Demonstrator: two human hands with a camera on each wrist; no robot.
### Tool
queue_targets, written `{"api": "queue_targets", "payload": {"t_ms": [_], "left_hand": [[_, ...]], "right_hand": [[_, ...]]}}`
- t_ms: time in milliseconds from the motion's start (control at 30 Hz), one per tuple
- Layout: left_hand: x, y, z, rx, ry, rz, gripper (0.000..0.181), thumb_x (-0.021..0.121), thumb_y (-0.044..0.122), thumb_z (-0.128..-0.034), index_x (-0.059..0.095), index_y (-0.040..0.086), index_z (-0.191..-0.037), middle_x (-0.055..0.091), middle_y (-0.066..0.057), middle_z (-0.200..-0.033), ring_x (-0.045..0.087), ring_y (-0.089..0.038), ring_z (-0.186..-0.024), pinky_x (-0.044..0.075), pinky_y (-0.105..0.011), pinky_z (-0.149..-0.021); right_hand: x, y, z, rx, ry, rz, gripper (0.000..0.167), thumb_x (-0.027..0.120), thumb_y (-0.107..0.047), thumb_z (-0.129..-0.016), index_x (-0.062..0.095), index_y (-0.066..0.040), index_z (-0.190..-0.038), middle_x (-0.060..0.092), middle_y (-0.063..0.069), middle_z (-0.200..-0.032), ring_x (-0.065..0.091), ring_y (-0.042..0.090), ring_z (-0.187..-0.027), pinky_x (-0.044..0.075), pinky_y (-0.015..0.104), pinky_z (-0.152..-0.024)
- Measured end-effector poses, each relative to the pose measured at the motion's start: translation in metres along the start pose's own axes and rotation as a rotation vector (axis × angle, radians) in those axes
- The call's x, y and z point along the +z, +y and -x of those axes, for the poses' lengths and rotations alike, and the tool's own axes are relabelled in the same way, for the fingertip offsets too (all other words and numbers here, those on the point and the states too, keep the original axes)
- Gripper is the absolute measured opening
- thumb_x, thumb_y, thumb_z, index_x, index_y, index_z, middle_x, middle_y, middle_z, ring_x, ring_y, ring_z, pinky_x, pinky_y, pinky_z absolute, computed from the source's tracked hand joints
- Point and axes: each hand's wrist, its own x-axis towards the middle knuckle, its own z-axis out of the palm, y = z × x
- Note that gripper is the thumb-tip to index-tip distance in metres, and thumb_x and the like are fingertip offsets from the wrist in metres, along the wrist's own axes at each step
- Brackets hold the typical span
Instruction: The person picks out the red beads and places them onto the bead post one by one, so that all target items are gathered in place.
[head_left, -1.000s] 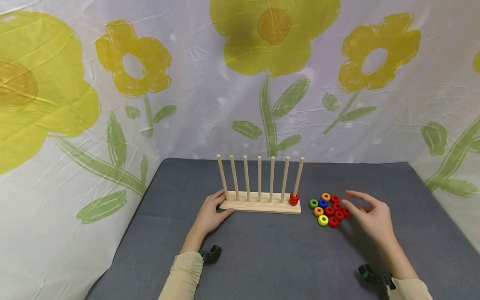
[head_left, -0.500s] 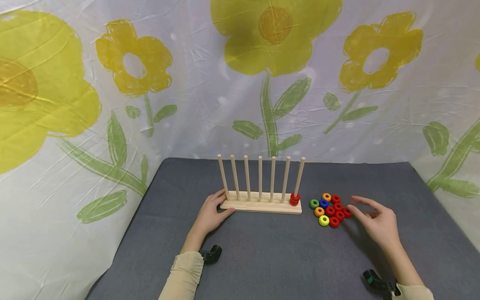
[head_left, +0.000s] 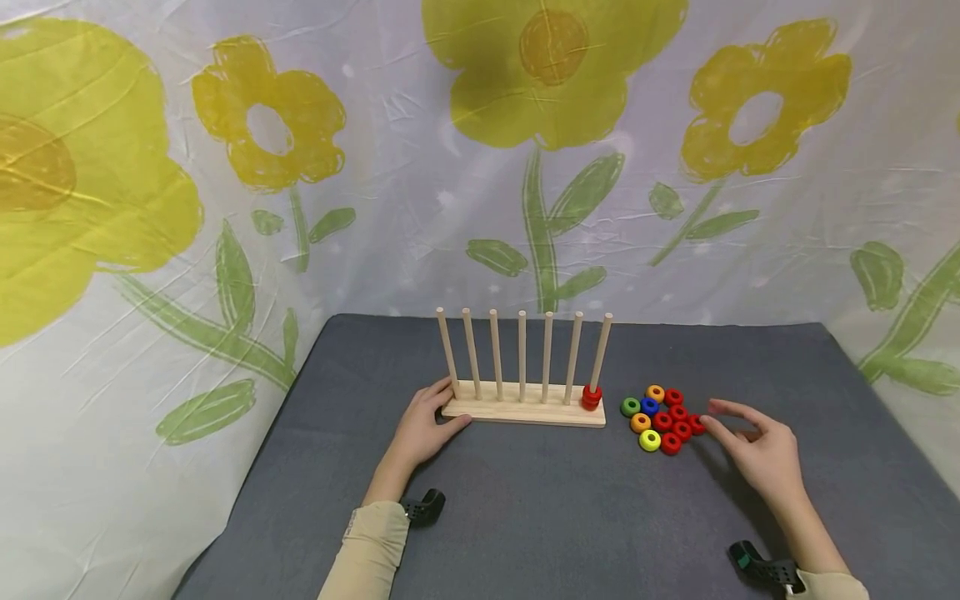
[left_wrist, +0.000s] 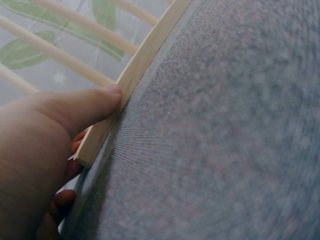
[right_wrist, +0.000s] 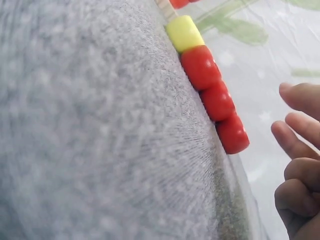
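A wooden peg rack (head_left: 525, 409) stands on the table, with several upright pegs in a row. Red rings (head_left: 591, 398) are stacked on its rightmost peg. My left hand (head_left: 422, 431) grips the rack's left end; in the left wrist view the thumb (left_wrist: 102, 104) lies along the front edge and other fingers are behind. To the right of the rack lies a cluster of small rings, mostly red. My right hand (head_left: 767, 458) hovers just right of the outermost red ring (head_left: 697, 425), thumb and index finger apart, holding nothing. The right wrist view shows a gap between fingers and rings.
Also in the cluster are a yellow ring (head_left: 650, 440), a green ring (head_left: 631, 407), a blue ring (head_left: 649, 406) and orange rings (head_left: 641, 422). Dark grey cloth (head_left: 540, 517) covers the table. A flower-printed curtain (head_left: 397, 242) hangs behind and beside it.
My right hand has shifted slightly right and down, away from the middle of the ring cluster to its right edge. My left hand stays on the rack, and the rings lie as before.
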Motion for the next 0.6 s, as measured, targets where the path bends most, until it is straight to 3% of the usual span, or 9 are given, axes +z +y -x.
{"api": "queue_targets", "payload": {"t_ms": [333, 500, 600], "left_hand": [[0.000, 0.002, -0.001, 0.004, 0.001, 0.012, 0.072, 0.081, 0.034, -0.0966, 0.053, 0.001, -0.154, 0.047, -0.015, -0.164, 0.044, -0.041, -0.149, 0.040, -0.062, -0.118], [0.000, 0.000, -0.001, -0.001, -0.004, 0.004, 0.073, 0.081, 0.034, -0.0964, 0.053, 0.001, -0.155, 0.046, -0.014, -0.165, 0.043, -0.040, -0.149, 0.039, -0.060, -0.119], [0.000, 0.000, -0.002, 0.000, -0.001, -0.003, 0.072, 0.081, 0.034, -0.0965, 0.053, 0.001, -0.154, 0.046, -0.014, -0.164, 0.044, -0.040, -0.149, 0.039, -0.060, -0.119]], "right_hand": [[0.003, 0.013, 0.002, 0.057, -0.017, 0.085, 0.043, 0.081, -0.036, -0.096, 0.076, -0.008, -0.128, 0.069, -0.020, -0.100, 0.028, 0.010, -0.038, 0.030, 0.030, -0.037], [0.005, 0.018, 0.003, 0.048, -0.052, 0.100, 0.044, 0.079, -0.037, -0.098, 0.075, -0.006, -0.130, 0.076, 0.012, -0.113, 0.026, 0.007, -0.038, 0.030, 0.030, -0.037], [0.006, 0.019, 0.003, 0.035, -0.054, 0.110, 0.044, 0.080, -0.035, -0.098, 0.075, -0.004, -0.130, 0.075, 0.021, -0.118, 0.025, 0.006, -0.038, 0.029, 0.029, -0.037]]}}
